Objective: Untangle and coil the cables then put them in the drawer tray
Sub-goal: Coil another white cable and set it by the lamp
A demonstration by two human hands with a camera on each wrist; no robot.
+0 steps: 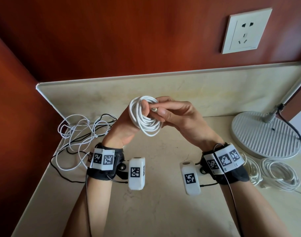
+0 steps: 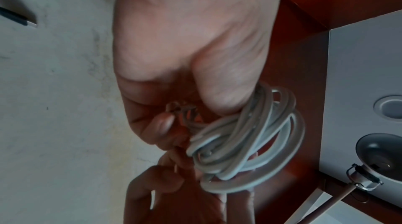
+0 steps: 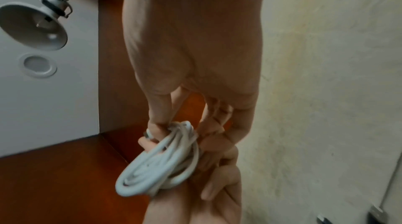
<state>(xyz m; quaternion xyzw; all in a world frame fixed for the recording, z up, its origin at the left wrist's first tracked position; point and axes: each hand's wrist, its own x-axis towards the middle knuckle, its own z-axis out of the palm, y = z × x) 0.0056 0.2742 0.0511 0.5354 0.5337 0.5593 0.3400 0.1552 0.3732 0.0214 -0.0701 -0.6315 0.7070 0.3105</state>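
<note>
while my left hand (image 1: 127, 124) grips a white cable coil (image 1: 144, 115) above the beige surface (image 1: 163, 202), my right hand (image 1: 177, 115) pinches the cable's metal-tipped plug end (image 1: 154, 109) at the coil's middle. i judge i am finishing this coil, and next the end needs tucking so the loops hold. two coiled white cables (image 1: 274, 173) lie near the lamp base (image 1: 264, 134) to my right; a tangle of white and black cables (image 1: 81, 134) waits on the left. no drawer tray shows in any view, and my left fingers hide behind the loops.
</note>
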